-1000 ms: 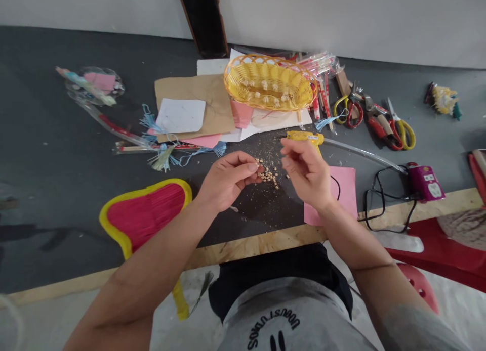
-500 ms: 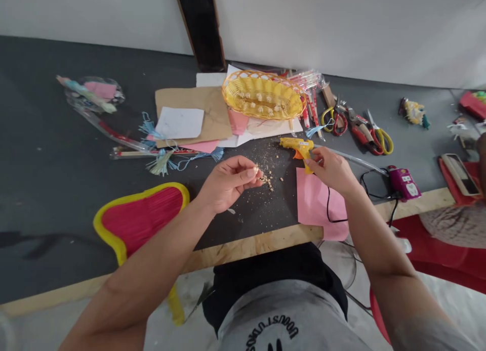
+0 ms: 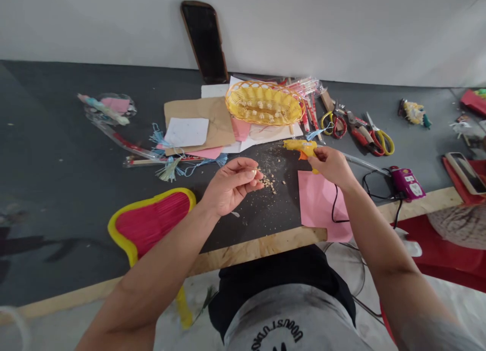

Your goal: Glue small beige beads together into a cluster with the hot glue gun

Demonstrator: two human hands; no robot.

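Observation:
My left hand [image 3: 233,186] pinches a small pale piece [image 3: 254,173] between thumb and fingertips, just left of scattered beige bits [image 3: 269,181] on the dark table [image 3: 91,179]. In my right hand [image 3: 329,164] is a yellow glue gun [image 3: 301,147] with an orange trigger, its nozzle pointing left. Beneath that hand lies a pink sheet [image 3: 319,199] at the table's front edge. Beyond both hands, a yellow woven basket [image 3: 261,104] holds several small pale clusters and rests on papers.
A pink-and-yellow shaped piece [image 3: 152,219] lies under my left forearm. Scissors [image 3: 381,133] and pliers [image 3: 360,131] are at the back right, near a purple box [image 3: 408,183] with a cord. A phone [image 3: 205,42] leans on the wall. Another person's sleeve [image 3: 459,224] shows far right.
The view has tilted up a little, showing more of the phone. The glue gun has tipped slightly in my right hand; my left hand keeps its pinch.

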